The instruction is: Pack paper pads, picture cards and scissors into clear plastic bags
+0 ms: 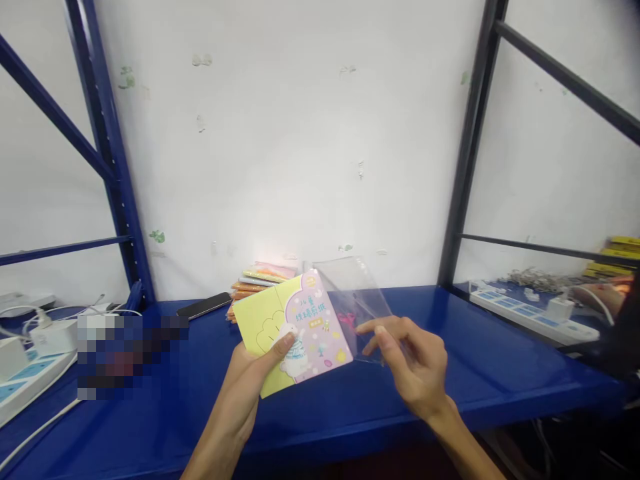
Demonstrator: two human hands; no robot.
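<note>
Observed from beside the rack: the left hand [249, 383] holds one paper pack [295, 330] above the desk [500, 360], clear of the surface. Its grip is pressed together on the pack's lower edge, thumb on the pink printed cover and fingers hidden behind. In my judgement this clamp keeps the cover and the yellow sheet under it from sliding apart. Two layers are visible in the pack, one pink and one yellow.

The right hand [415, 363] holds one clear sleeve [357, 293]. Its grip pinches the sleeve's lower edge between thumb and forefinger, with the other fingers loosely curled. The sleeve stands tilted up and away, its near edge touching the pack's right side. Holding it by one edge appears to keep the thin film taut rather than folded.

On the desk behind the hands:
- One stack of similar packs [260, 277] lies against the wall. The number cannot be told.
- One dark phone [203, 305] lies flat just left of that stack.
- Two power strips are present, one at the far left [25, 380] and one at the right [520, 310], both well apart from the hands.
</note>
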